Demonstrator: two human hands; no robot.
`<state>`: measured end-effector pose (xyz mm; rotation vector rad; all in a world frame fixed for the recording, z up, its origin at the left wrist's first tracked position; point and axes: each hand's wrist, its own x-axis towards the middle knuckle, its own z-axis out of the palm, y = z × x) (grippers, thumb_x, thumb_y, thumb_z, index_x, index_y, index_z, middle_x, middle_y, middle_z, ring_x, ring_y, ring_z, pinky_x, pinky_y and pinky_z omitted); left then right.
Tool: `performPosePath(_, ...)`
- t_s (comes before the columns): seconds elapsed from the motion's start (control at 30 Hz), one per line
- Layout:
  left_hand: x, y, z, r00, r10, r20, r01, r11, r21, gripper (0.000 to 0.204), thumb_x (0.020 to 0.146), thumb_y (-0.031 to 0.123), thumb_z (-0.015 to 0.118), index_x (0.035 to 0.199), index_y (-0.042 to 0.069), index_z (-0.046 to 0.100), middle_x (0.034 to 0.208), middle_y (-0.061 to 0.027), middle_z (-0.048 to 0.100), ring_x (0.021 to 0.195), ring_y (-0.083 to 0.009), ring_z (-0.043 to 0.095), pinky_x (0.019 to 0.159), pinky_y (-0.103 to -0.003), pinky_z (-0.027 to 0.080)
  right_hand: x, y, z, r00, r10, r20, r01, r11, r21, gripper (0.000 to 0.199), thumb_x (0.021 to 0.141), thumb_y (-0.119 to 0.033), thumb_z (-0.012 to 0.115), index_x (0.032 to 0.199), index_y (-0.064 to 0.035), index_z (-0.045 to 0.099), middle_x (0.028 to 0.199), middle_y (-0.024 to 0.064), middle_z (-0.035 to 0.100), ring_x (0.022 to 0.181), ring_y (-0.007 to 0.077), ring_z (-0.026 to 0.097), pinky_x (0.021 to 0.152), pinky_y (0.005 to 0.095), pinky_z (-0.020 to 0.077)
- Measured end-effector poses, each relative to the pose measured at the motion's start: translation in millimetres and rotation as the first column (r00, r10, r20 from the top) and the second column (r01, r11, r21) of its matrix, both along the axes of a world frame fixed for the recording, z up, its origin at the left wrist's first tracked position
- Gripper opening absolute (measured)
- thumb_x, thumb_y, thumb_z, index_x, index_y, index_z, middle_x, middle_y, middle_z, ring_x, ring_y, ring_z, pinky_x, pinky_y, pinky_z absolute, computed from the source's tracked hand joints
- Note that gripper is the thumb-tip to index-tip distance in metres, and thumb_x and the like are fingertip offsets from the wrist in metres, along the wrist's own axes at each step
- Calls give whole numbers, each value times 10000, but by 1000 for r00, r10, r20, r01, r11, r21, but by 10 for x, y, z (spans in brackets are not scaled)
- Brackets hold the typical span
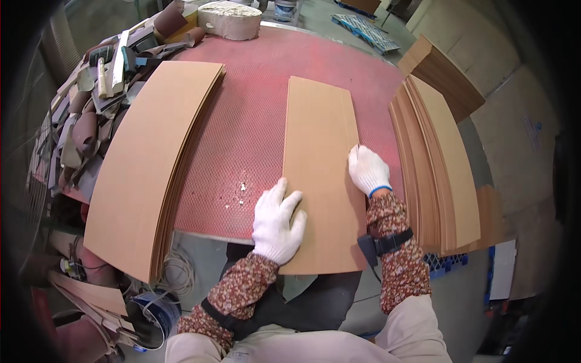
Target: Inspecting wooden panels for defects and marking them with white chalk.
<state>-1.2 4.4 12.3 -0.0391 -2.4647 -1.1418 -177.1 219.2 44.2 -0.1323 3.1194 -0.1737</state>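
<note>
In front of me a light brown wooden board [318,157] lies lengthwise, its near end overhanging the table's front edge. My left hand [277,227], in a white knit glove, rests on the board's lower left edge with its fingers apart. At the right edge is my right hand [368,169], also gloved, its fingers closed in a pinch. Something thin and dark pokes out at those fingertips, too small to name. On the left stands a stack of similar boards [151,145]; another stack [439,163] is at the right.
The table [236,121] has a red, mesh-patterned top with white flecks. Sandpaper rolls and scraps [85,130] are heaped at the far left, near a pale round block [230,21]. Below left are a bucket [154,314] and a coiled cable [178,272]. A blue pallet [366,33] lies beyond.
</note>
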Motion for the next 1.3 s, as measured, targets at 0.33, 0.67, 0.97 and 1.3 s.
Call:
performPosePath(0.33, -84, 15, -80, 1000, -11, -15, 11, 1000, -19, 374, 909, 151, 719, 1261, 27, 711, 1492, -297, 573, 1335, -447, 574, 1162, -517, 440, 1607, 145, 196, 1000, 14, -28, -13, 999, 40, 394, 1120, -355, 433, 1032, -39, 650, 767, 247, 724, 740, 447, 750, 626, 566, 594)
performPosePath(0.67, -89, 14, -57, 999, -3, 51, 4, 1000, -17, 384, 922, 154, 712, 1286, 33, 719, 1527, -286, 560, 1391, -432, 552, 1193, -499, 428, 2674, 243, 96, 992, -67, -109, 58, 994, -89, 313, 1110, -316, 523, 968, -65, 644, 630, 194, 668, 572, 398, 700, 506, 510, 545)
performPosePath(0.97, -90, 19, -58, 998, -11, 66, 11, 1000, -3, 398, 921, 155, 710, 1299, 28, 718, 1530, -289, 557, 1394, -433, 552, 1196, -494, 426, 2946, 0, 195, 993, -63, -103, 40, 977, -210, 298, 1094, -287, 590, 908, -58, 631, 615, 191, 653, 572, 408, 684, 512, 513, 527)
performPosePath(1.3, -82, 42, -47, 999, -2, 51, 3, 1000, -14, 400, 921, 154, 711, 1299, 22, 713, 1539, -283, 550, 1403, -439, 535, 1198, -504, 417, 2831, -11, 274, 997, 47, -69, -51, 997, -60, 271, 1088, -283, 585, 933, -65, 630, 603, 143, 657, 528, 343, 688, 471, 458, 527)
